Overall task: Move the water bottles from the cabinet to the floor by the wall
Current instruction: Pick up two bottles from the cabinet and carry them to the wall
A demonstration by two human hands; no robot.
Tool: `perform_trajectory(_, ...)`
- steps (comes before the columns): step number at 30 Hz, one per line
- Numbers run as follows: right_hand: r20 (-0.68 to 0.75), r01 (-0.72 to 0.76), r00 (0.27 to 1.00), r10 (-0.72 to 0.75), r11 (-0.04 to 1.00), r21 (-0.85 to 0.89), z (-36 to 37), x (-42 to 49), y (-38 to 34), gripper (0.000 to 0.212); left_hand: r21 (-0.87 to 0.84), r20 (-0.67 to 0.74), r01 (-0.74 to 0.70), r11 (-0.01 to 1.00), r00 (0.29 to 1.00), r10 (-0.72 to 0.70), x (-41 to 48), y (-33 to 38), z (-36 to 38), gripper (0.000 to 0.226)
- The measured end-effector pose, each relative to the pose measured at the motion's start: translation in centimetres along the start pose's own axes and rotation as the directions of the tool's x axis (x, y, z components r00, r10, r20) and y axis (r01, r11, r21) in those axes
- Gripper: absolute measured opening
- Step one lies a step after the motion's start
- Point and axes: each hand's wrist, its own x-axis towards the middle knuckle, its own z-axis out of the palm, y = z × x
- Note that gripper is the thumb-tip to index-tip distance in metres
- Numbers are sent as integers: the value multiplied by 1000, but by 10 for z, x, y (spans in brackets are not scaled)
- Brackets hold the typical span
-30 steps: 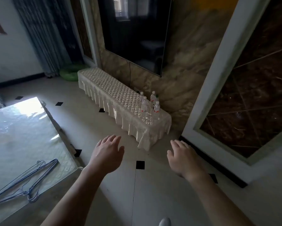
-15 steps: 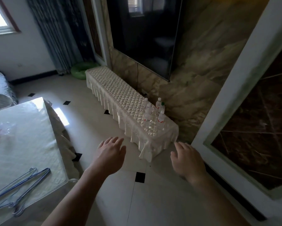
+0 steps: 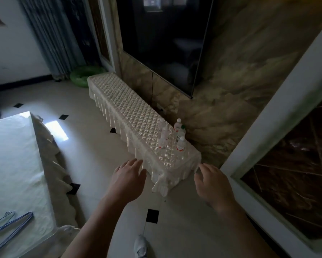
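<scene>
While left hand (image 3: 127, 180) and right hand (image 3: 213, 185) hovered empty, fingers loosely spread, water bottles (image 3: 180, 145) clustered beyond them, near end of the cabinet (image 3: 130, 112) — draped table (image 3: 13, 164) well left.

We see a low cabinet (image 3: 130, 108) along the wall (image 3: 221, 112), draped in a cream quilted cloth (image 3: 167, 174), with a cluster of water bottles (image 3: 181, 144) standing upright at its near end. To our left, a table (image 3: 13, 164) carries blue wire hangers (image 3: 20, 220).

Open floor (image 3: 93, 157) ahead up to the cabinet (image 3: 130, 112); free room above and before the water bottles (image 3: 181, 145), hemmed behind by the wall (image 3: 221, 116); table (image 3: 13, 164) crowding far left.
</scene>
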Motion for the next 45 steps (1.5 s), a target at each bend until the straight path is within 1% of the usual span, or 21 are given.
perform_trajectory(6,-39,-57,998,57,998,7,4,71,-22,50,-64,51,-9,998,999,13,90,-34,10,48)
perform_trajectory(11,-67,-113,991,115,993,33,1,118,-34,47,-64,86,-53,997,995,59,155,-50,9,49)
perform_trajectory(19,-1,-167,986,167,985,37,1,192,-15,52,-15,133,-101,995,986,102,239,-37,19,50)
perform_trajectory(22,14,-156,988,156,987,28,0,226,1,51,10,132,-108,994,986,106,273,-24,28,50)
perform_trajectory(24,13,-134,991,134,991,19,0,252,12,47,26,127,-108,994,986,104,296,-13,35,50)
perform_trajectory(26,17,-107,994,106,994,20,-2,279,24,44,25,116,-92,995,989,88,317,-1,42,49)
perform_trajectory(31,86,-52,995,48,998,44,0,341,55,50,24,91,-33,999,995,31,364,22,63,49)
perform_trajectory(37,153,-59,987,43,993,99,22,393,75,52,-31,125,20,999,992,-16,401,29,96,54)
perform_trajectory(40,213,-85,976,41,976,201,38,413,79,57,-119,154,47,992,988,-29,417,23,112,59)
perform_trajectory(42,242,-110,969,41,955,276,54,426,83,64,-196,189,81,977,981,-43,427,16,123,63)
perform_trajectory(45,309,-187,948,79,923,337,83,443,92,75,-260,233,135,956,970,-74,441,-1,147,70)
